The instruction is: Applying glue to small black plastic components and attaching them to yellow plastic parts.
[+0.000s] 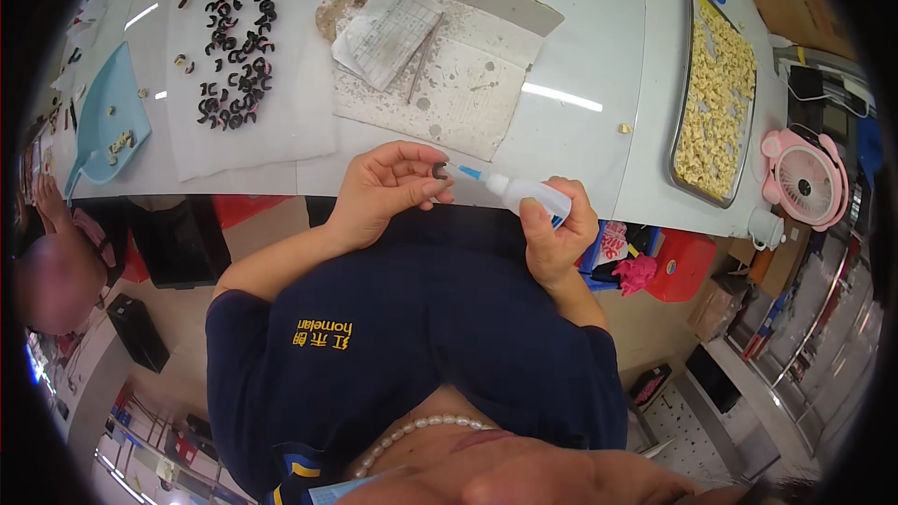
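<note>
Pinched in the fingertips of my left hand (382, 189) is a small dark C-shaped piece (440, 171). My right hand (558, 224) grips a white squeeze bottle (528, 194), tilted so its blue-based needle tip (470, 172) points left at the piece. The tip's end is very close to the piece; whether they touch I cannot tell. Both hands are above the near edge of the white table. Many similar dark C-shaped pieces (245, 84) lie in rows on a white sheet (297, 131) at the far left.
A stained cardboard piece (477, 112) with folded paper (388, 33) lies ahead. At right are a metal tray (675, 154) of gold-coloured pieces and a pink fan (804, 185). A light-blue scoop (105, 93) sits left. Another person (65, 262) is at the left edge.
</note>
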The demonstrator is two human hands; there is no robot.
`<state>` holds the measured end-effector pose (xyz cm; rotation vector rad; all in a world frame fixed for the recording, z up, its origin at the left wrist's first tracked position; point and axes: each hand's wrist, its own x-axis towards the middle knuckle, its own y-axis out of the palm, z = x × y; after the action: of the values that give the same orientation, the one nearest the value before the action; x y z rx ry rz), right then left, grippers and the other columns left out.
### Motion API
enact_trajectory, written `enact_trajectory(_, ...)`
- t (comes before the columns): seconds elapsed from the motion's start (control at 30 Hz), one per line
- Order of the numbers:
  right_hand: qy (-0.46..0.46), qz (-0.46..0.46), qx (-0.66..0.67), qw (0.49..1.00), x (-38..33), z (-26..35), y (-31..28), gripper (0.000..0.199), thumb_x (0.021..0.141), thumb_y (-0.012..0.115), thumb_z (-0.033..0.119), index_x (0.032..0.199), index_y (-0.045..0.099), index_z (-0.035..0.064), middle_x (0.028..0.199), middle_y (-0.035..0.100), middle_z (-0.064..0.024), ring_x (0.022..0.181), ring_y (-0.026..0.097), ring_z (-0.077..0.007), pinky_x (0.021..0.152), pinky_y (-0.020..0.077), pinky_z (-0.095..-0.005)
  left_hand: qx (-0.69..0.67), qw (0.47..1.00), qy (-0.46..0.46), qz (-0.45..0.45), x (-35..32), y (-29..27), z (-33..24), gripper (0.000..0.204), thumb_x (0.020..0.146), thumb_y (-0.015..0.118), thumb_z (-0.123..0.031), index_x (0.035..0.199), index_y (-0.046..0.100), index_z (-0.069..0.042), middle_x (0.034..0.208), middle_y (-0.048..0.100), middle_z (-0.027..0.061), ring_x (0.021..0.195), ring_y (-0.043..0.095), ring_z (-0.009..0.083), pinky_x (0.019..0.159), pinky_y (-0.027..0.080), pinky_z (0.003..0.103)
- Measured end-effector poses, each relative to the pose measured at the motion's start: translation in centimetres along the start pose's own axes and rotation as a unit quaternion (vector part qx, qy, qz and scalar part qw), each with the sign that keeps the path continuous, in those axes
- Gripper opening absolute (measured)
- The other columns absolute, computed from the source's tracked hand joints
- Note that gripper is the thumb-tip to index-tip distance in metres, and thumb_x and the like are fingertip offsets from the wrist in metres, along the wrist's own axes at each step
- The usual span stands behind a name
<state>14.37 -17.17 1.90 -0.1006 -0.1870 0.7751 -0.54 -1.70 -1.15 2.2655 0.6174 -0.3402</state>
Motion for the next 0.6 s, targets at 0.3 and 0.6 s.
enact_trajectory(0.3, -0.058, 0.012, -0.12, 0.991, -0.3, 0.7, 0.8, 0.019, 0.066, 0.074, 0.008, 0.075, 0.058, 0.0034, 0.06, 0.054, -0.0067, 0.047, 0.05, -0.0139, 0.045, 0.0388, -0.0235, -0.013, 1.0, -0.012, 0.003, -0.3, -0.6, 0.2, 0.028, 0.082, 0.06, -0.002, 0.11, 0.054, 0.0, 0.097, 0.064, 0.0107, 0.083, 0.063, 0.0153, 0.065, 0.047, 0.02)
enact_trajectory(0.6, -0.065, 0.023, -0.126, 0.99, -0.2, 1.0, 1.2, 0.019, 0.066, 0.075, 0.009, 0.075, 0.059, 0.0039, 0.059, 0.054, -0.0064, 0.047, 0.05, -0.0143, 0.044, 0.0384, -0.024, -0.018, 1.0, -0.017, 0.011, -0.6, -0.7, 0.4, 0.028, 0.082, 0.06, -0.002, 0.11, 0.054, 0.0, 0.096, 0.064, 0.0101, 0.082, 0.064, 0.0156, 0.065, 0.047, 0.02)
